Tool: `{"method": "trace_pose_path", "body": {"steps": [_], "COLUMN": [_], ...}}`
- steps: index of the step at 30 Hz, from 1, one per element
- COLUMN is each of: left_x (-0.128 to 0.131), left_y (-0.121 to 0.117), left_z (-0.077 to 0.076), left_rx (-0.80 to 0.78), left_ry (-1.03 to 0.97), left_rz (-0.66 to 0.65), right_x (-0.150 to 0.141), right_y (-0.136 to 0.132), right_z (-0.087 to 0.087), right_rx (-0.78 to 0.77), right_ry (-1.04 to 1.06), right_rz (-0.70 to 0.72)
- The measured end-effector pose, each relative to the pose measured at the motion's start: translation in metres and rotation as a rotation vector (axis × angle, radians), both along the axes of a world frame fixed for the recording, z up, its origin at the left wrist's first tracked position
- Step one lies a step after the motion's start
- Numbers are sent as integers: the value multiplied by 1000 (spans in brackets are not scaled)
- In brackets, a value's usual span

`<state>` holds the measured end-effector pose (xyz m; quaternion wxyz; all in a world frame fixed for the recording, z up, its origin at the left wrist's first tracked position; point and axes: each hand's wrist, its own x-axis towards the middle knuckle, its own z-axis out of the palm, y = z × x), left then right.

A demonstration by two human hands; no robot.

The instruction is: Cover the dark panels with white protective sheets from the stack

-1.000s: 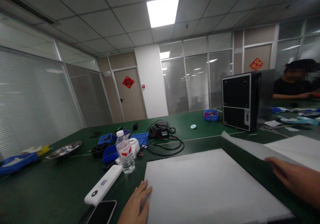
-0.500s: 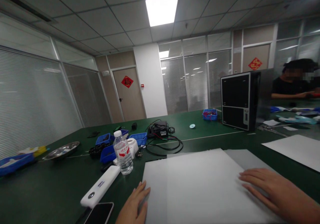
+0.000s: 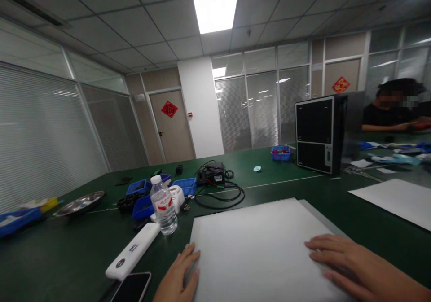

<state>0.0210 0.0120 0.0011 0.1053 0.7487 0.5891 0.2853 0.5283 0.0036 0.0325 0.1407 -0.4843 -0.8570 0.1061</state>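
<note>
Pressing both hands, left (image 3: 178,277) and right (image 3: 346,264), spread flat on the sheets (image 3: 259,248) stacked on the green surface (image 3: 67,252); uneven pressure could skew the top sheet off its mate

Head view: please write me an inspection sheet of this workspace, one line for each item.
Surface: dark green table.
Job's things: large white sheets, stacked flat.
Clutter: clear plastic water bottle, white bar-shaped device, black phone, blue plastic bins, round metal tray.
Hands: left hand and right hand flat on the sheets.
Cables: black cable loop.
Surroundings: black computer tower; another person.
</note>
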Motion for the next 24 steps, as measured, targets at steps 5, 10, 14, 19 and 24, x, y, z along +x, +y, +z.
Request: {"method": "trace_pose_path", "body": {"steps": [5,10,14,19,24], "left_x": [-1,0,2,3,4], "left_y": [0,-2,-3,-4,-5], "left_z": [-1,6,12,16,14], "left_rx": [18,0,10,11,-4], "left_ry": [-15,-43,-94,-110,-93], "left_rz": [13,35,51,70,79], "right_x": [5,4,1,1,4], "right_y": [2,3,2,1,2], "right_z": [-18,-23,-23,-25,-26], "right_rx": [-59,-93,-112,-95,-98], "right_ry": [0,-27,-40,-12,45], "right_rz": [20,30,44,71,97]}}
